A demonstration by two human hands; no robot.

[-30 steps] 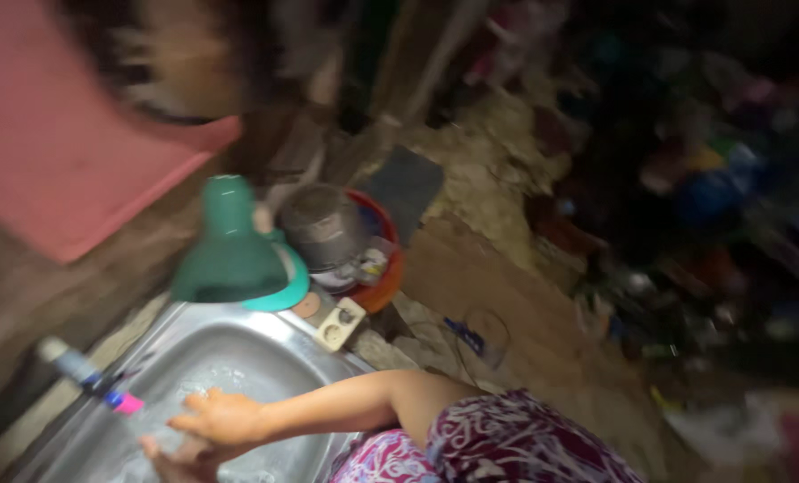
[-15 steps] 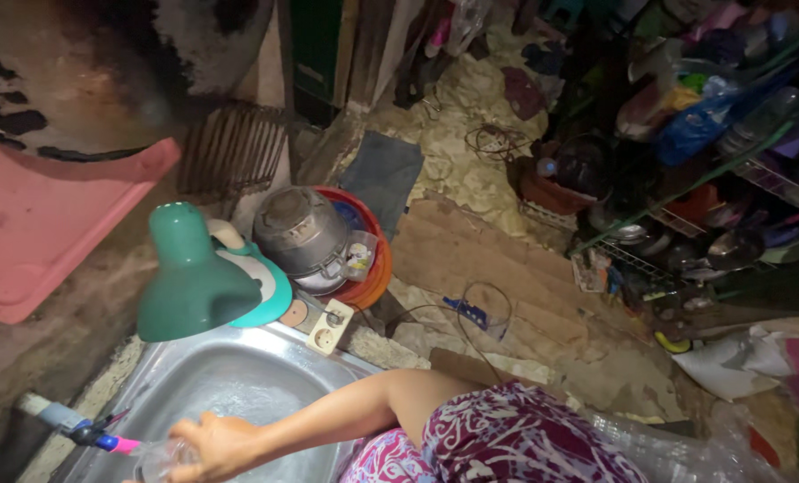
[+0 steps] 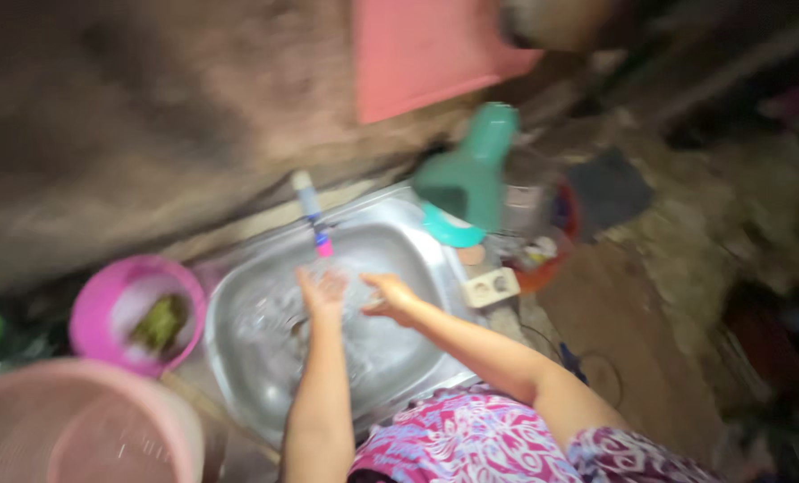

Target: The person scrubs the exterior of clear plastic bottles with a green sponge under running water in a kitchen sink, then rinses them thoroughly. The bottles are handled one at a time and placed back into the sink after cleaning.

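Currently both hands, left hand (image 3: 323, 293) and right hand (image 3: 391, 297), open wide and empty under the tap (image 3: 314, 215), risk splashing water over the sink (image 3: 238, 358) rim onto the nearby socket block (image 3: 490, 287).

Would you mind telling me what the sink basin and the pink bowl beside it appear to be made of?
The sink basin looks like bare metal, probably stainless steel: grey, with soft bright reflections on its walls. The pink bowl looks like moulded plastic: uniform saturated colour and a smooth rounded rim. Motion blur leaves both somewhat open.

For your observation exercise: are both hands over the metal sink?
Yes, the left hand and right hand are held out over the metal sink, below the tap.
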